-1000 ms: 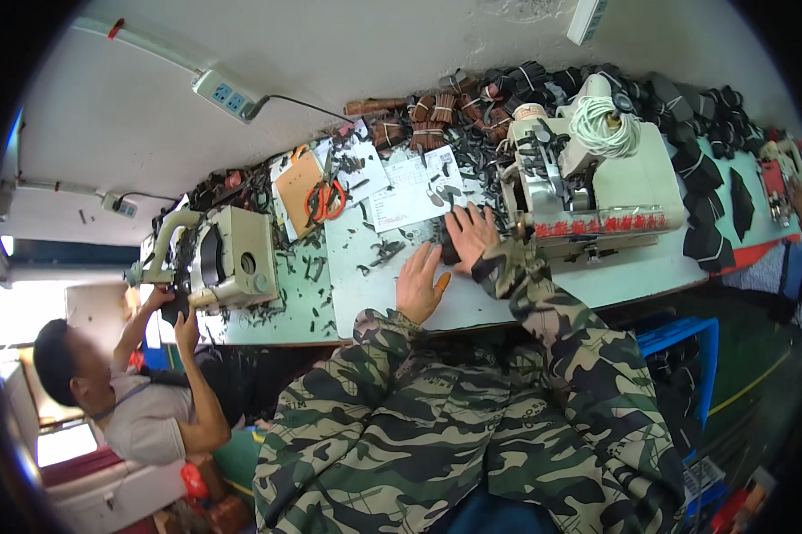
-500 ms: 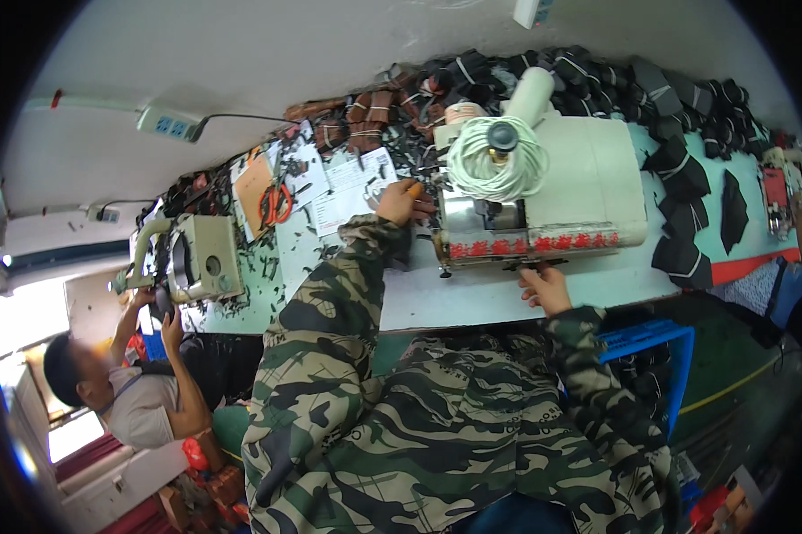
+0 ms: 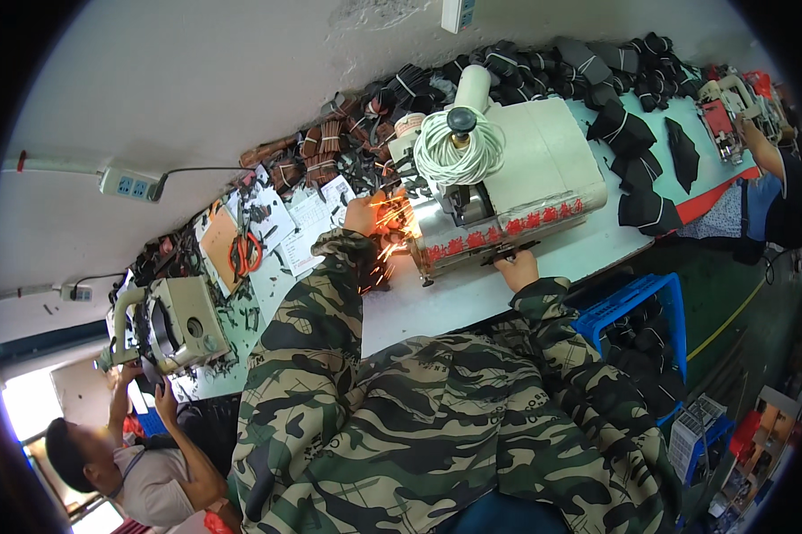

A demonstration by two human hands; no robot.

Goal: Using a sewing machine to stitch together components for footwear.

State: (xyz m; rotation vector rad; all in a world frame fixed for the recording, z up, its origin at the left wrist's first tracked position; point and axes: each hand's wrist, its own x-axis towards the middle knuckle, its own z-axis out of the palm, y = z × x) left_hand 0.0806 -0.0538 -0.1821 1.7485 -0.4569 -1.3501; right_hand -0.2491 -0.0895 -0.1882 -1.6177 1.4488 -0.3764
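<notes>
A cream leather skiving machine stands on the table before me, a coil of pale cord around its top post. Bright orange sparks fly at its left end, spilling down to the tabletop. My left hand is right beside these sparks; their glare hides its fingertips and anything in them. Under the machine's front edge, my right hand has its fingers closed on a dark metal lever.
Bundled black pieces lie behind and right of the machine, brown bundles at left. Orange-handled scissors rest near papers. A blue crate stands below the table. Co-workers sit at machines left and right.
Sparks have appeared at the machine's left end. My view has shifted and tilted. My right hand's fingers have closed in at the lever under the front edge.
</notes>
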